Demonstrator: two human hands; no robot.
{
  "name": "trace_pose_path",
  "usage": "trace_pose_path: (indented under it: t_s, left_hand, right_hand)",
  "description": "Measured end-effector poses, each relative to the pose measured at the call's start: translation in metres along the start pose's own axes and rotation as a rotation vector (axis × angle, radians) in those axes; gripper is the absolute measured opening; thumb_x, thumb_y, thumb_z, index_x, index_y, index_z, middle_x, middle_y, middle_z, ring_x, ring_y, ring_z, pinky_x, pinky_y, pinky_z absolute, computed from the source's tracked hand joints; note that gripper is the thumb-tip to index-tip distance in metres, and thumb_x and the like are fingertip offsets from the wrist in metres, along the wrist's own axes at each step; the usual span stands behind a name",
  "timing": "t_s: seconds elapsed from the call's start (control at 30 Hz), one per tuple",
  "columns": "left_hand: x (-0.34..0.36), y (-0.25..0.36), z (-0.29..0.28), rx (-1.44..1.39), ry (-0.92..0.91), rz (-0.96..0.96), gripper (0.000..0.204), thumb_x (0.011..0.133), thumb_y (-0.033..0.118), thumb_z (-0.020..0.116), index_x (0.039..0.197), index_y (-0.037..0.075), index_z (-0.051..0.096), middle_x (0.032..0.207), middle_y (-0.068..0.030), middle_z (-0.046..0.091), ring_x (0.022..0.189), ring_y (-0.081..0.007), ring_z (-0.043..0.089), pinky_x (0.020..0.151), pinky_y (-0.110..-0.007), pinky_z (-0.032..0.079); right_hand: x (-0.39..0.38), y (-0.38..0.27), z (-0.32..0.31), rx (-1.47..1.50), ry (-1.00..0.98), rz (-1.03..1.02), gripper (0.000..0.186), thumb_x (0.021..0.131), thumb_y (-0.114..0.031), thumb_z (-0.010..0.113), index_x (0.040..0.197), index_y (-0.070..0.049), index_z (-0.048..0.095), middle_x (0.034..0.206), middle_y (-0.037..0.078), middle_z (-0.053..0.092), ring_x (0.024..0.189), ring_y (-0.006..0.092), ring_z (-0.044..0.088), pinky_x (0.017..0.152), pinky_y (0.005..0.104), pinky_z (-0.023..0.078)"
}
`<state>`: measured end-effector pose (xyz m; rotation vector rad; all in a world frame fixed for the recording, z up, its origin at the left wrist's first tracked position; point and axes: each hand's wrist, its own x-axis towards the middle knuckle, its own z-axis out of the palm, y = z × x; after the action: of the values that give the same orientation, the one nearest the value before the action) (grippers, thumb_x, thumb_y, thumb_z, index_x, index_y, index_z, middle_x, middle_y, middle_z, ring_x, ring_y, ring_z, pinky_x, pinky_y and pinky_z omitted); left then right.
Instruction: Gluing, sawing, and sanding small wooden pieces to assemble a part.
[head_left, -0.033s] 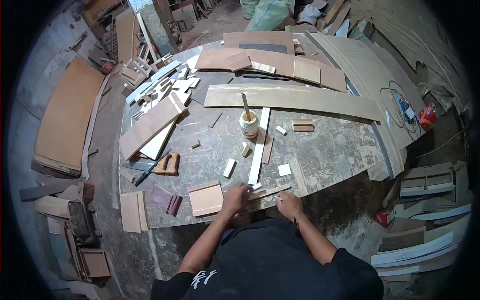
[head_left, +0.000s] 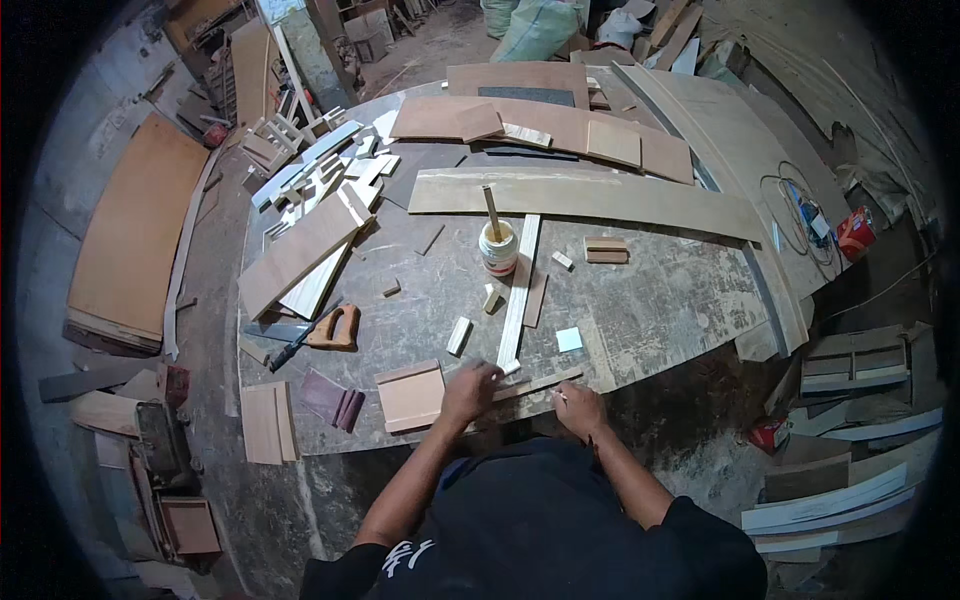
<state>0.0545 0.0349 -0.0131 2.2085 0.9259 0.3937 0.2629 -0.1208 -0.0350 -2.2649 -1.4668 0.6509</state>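
My left hand (head_left: 468,393) is at the near edge of the workbench, its fingertips closed at a small pale wood block (head_left: 511,368) by the lower end of a long white wood strip (head_left: 519,292). Below them, a thin wood strip (head_left: 540,384) lies along the bench edge, running toward my right hand (head_left: 580,410). My right fingers are pinched together over something small and whitish, too small to name. To the left of my left hand is a flat board with a raised strip (head_left: 411,396). A jar of glue-like paste (head_left: 498,255) stands farther in, a stick (head_left: 491,212) upright in it.
A handsaw (head_left: 335,328) lies at the left among wood offcuts. Small blocks (head_left: 459,336) and a white square (head_left: 569,340) are scattered mid-bench. A long board (head_left: 580,200) crosses behind the jar. Stacked boards (head_left: 850,500) stand on the floor at right.
My left hand and the small block at its fingertips have shifted very slightly away from me. My right hand looks the same.
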Motion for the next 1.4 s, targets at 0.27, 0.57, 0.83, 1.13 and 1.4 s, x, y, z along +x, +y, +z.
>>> trace_pose_path:
  t_s: [0.27, 0.57, 0.83, 1.13, 1.4]
  left_hand:
    - [0.034, 0.003, -0.022, 0.113, 0.282, 0.221, 0.03, 0.083, 0.008, 0.071, 0.112, 0.005, 0.065, 0.111, -0.0177, 0.065, 0.102, -0.0404, 0.062, 0.086, -0.046, 0.051]
    - [-0.018, -0.012, 0.035, 0.221, 0.131, 0.233, 0.032, 0.085, 0.019, 0.068, 0.114, 0.006, 0.063, 0.108, -0.0161, 0.065, 0.103, -0.0362, 0.062, 0.088, -0.048, 0.049]
    - [-0.032, -0.014, 0.044, 0.264, -0.001, 0.184, 0.022, 0.088, 0.019, 0.063, 0.109, 0.012, 0.063, 0.1, -0.0125, 0.062, 0.097, -0.0332, 0.06, 0.082, -0.046, 0.048]
    - [-0.034, -0.009, 0.011, 0.11, 0.049, 0.132, 0.023, 0.089, 0.013, 0.059, 0.111, 0.006, 0.061, 0.105, -0.0148, 0.063, 0.099, -0.0372, 0.06, 0.084, -0.047, 0.05]
    - [-0.026, 0.003, -0.029, 0.19, 0.151, 0.173, 0.018, 0.086, 0.01, 0.066, 0.103, 0.007, 0.063, 0.095, -0.0136, 0.065, 0.087, -0.0368, 0.064, 0.07, -0.048, 0.05]
  right_hand:
    - [0.004, 0.015, 0.006, 0.089, 0.037, -0.069, 0.026, 0.092, -0.031, 0.065, 0.099, -0.006, 0.066, 0.083, 0.02, 0.069, 0.08, 0.0429, 0.067, 0.07, 0.0537, 0.052]
    - [0.0, -0.003, -0.004, 0.081, -0.023, -0.02, 0.03, 0.093, -0.035, 0.065, 0.094, -0.005, 0.066, 0.086, 0.021, 0.068, 0.084, 0.0427, 0.066, 0.071, 0.054, 0.051]
    - [0.001, 0.001, 0.008, 0.133, -0.008, -0.077, 0.024, 0.093, -0.031, 0.065, 0.094, -0.007, 0.065, 0.091, 0.019, 0.067, 0.087, 0.042, 0.065, 0.071, 0.0515, 0.051]
    - [0.016, -0.006, -0.008, 0.163, 0.266, -0.128, 0.019, 0.096, -0.021, 0.057, 0.087, -0.004, 0.059, 0.084, 0.019, 0.064, 0.084, 0.0435, 0.062, 0.07, 0.0539, 0.048]
    - [0.024, -0.007, -0.016, 0.262, 0.383, -0.097, 0.027, 0.102, -0.027, 0.049, 0.09, -0.005, 0.056, 0.077, 0.024, 0.062, 0.077, 0.048, 0.061, 0.063, 0.0569, 0.045]
